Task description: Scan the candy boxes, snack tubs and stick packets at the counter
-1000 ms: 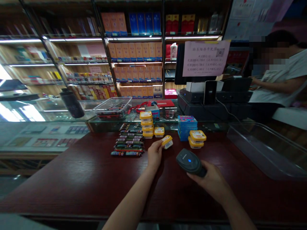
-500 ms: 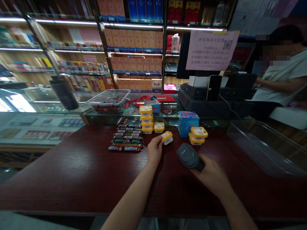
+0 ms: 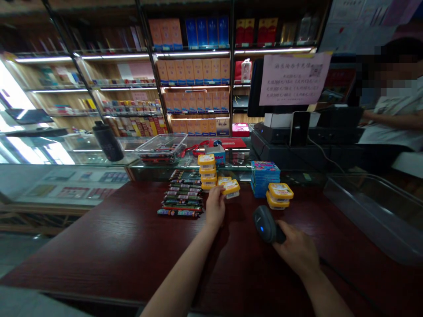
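My left hand [image 3: 215,208] pinches a yellow-lidded tub [image 3: 231,188] by its left side, held in front of another yellow tub that it partly hides. Just behind and to the left rises a stack of yellow-lidded tubs [image 3: 207,171]. Left of the hand, thin wrapped packs [image 3: 183,193] lie in a row. My right hand [image 3: 297,248] grips the handle of a dark scanner [image 3: 265,223], whose small blue light is lit. Beyond the scanner, two stacked yellow tubs [image 3: 280,196] stand beside a pile of blue packs [image 3: 264,178].
A clear empty bin [image 3: 373,215] sits at the right of the brown counter [image 3: 109,251]. Behind are a clear tray [image 3: 161,149], a dark bottle [image 3: 108,141], a propped phone [image 3: 299,128] and a monitor with a pink sign. A person [image 3: 396,110] is at the right.
The held tub has moved back, close to the tub behind it. The scanner has turned and its blue light now shows. The camera view has shifted, so the scene sits lower and further right.
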The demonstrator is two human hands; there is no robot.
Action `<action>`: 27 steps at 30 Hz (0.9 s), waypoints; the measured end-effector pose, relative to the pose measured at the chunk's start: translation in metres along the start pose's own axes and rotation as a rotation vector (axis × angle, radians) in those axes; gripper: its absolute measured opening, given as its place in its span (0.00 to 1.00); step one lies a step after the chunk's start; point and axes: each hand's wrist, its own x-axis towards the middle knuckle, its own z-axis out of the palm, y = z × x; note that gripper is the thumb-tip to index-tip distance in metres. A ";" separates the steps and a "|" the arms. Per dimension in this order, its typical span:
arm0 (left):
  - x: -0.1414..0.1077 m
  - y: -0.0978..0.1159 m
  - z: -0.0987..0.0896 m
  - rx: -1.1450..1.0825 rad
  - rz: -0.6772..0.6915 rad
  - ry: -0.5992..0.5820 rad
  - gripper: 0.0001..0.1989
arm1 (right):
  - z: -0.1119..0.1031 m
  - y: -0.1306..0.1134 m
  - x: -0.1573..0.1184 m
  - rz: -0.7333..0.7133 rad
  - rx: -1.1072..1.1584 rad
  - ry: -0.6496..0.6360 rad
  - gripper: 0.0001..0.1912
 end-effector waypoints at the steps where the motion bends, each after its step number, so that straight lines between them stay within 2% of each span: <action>1: 0.008 0.000 0.000 0.029 0.005 -0.023 0.11 | -0.001 0.000 0.000 0.000 0.000 -0.004 0.13; 7: 0.054 -0.014 0.008 0.254 -0.013 -0.225 0.12 | -0.004 -0.004 0.000 0.013 0.021 -0.015 0.13; 10: 0.064 -0.019 0.008 0.463 -0.002 -0.352 0.13 | -0.004 -0.005 -0.001 0.015 0.018 -0.008 0.13; 14: 0.072 -0.017 0.001 0.777 0.117 -0.467 0.12 | -0.003 -0.005 -0.001 0.032 -0.005 -0.027 0.13; 16: 0.075 -0.015 -0.002 0.863 0.136 -0.486 0.12 | -0.003 -0.005 -0.001 0.034 -0.013 -0.035 0.13; 20: 0.075 -0.015 -0.004 0.926 0.063 -0.495 0.13 | -0.004 -0.005 -0.001 0.020 0.001 -0.025 0.13; 23: 0.063 -0.020 0.000 0.897 0.048 -0.454 0.15 | -0.005 -0.005 -0.002 0.024 0.006 -0.019 0.13; 27: 0.040 -0.030 0.006 0.818 0.103 -0.357 0.21 | -0.005 -0.006 -0.003 0.023 0.013 0.012 0.13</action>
